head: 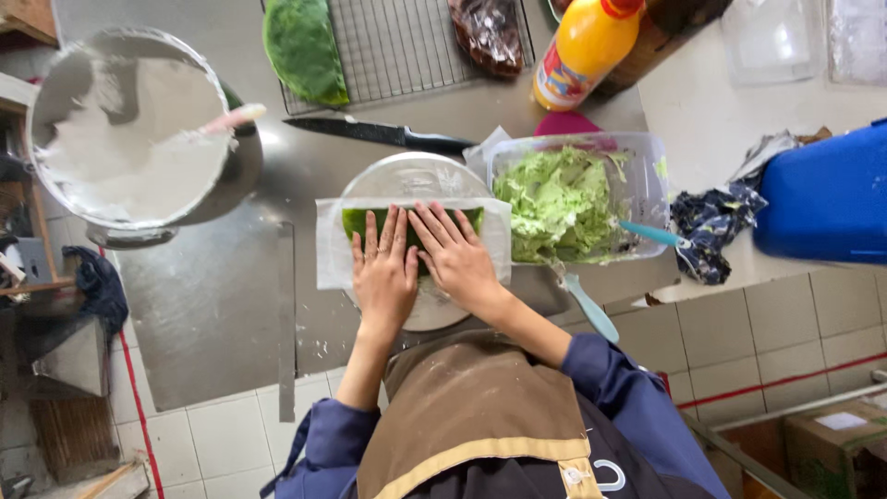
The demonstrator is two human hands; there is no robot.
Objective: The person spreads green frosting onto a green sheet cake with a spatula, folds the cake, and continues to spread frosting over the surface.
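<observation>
Bottom of the frame: brown apron (480, 407) and blue sleeves (628, 388), cut off by the lower edge. Just above, at centre: left hand (383, 277) and right hand (457, 259) side by side, both flat and palm down, fingers stretched and close together, gripping nothing, pressing on a white sheet (333, 245) folded over a green roll (356, 222); only the roll's two ends visible, the middle hidden under the fingers. Beneath the sheet, a round glass plate (407, 176), its near part covered by hands and wrists. Right of centre: clear tub (647, 185) of pale green filling (559, 199), a light blue spatula (591, 310) poking out low, blade buried. Behind the plate: black-handled knife (379, 134) lying flat. Upper left: metal bowl (55, 83) of white cream (139, 148), a utensil half sunk in it. Top edge: wire rack (407, 42) with a green sheet (305, 46) cut off above, orange bottle (582, 51) with its cap out of frame. Far right: blue container (827, 199), cropped.
</observation>
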